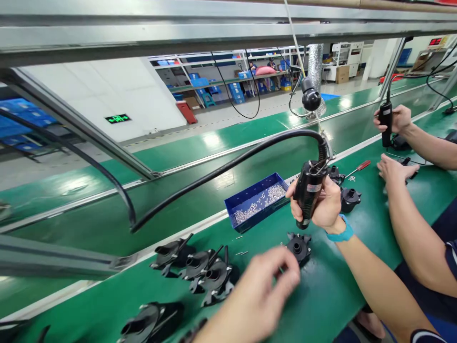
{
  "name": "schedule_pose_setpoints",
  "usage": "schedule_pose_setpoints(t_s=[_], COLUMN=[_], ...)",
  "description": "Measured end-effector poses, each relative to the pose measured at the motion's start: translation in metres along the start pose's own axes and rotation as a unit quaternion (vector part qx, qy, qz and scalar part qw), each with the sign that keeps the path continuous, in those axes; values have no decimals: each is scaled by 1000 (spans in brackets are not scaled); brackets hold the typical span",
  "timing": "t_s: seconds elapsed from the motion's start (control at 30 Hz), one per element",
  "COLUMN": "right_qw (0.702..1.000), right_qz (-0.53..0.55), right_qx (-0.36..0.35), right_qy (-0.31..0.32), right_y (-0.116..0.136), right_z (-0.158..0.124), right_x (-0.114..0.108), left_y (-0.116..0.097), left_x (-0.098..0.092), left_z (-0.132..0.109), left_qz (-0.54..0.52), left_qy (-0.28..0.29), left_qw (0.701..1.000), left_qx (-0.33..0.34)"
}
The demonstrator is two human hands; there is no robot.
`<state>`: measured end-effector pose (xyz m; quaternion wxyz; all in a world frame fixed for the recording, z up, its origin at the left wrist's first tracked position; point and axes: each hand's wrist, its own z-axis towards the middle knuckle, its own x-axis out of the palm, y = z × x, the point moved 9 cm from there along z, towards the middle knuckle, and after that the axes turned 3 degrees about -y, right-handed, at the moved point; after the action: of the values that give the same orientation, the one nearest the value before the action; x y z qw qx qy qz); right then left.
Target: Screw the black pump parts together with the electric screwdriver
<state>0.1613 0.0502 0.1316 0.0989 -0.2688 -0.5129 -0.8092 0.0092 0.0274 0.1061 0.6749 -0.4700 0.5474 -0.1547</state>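
My right hand (327, 202), with a turquoise band at the wrist, is wrapped round a black electric screwdriver (307, 193). The tool hangs from a cord and points down above a round black plastic housing (298, 248) on the green bench. Close to that housing's left side is my left hand (266, 290), slightly blurred, its thumb and forefinger curled together in a pinch. Whatever might be between those fingertips is too small to make out. Behind the housing stands a blue tray (259, 202) of small metal screws.
Several black housings (214, 276) lie on the left of the bench. A few loose screws (242, 253) are near the tray. To the right, a co-worker's hand (400, 119) holds another screwdriver (385, 123). A thick black cable (221, 174) arches across from the left.
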Motion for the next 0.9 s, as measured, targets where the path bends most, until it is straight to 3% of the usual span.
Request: schedule_pose_setpoints(t_s=[0.07,0.17,0.37,0.5,0.57,0.63,0.7,0.8,0.9], right_qw=[999,997,994,993,993,993,995,997,999], right_qz=[-6,-26,-52,-50,-50,-55,-58,-48,-21], right_qx=[38,73,101,111,110,99,73,41,33], right_qy=[1,5,8,4,-4,-14,-27,-31,9], right_y=[-15,-32,-41,-43,-42,-35,-19,8,25], right_z=[1,0,-12,-18,-21,-24,-27,-33,-40], right_x=[-1,0,10,17,20,22,25,31,41], left_y=[1,19,47,65,83,104,117,120,114], left_x=[46,65,36,21,20,32,54,84,99], left_z=[-24,-30,-21,-23,-26,-30,-33,-33,-28], left_qz=[-51,-29,3,-56,-121,-224,-342,-477,-549], left_qy=[76,48,-18,-74,-114,-131,-123,-108,-105], left_qw=[996,998,999,995,983,954,904,823,769], left_qx=[0,-9,-30,-33,-74,-151,-224,-288,-311])
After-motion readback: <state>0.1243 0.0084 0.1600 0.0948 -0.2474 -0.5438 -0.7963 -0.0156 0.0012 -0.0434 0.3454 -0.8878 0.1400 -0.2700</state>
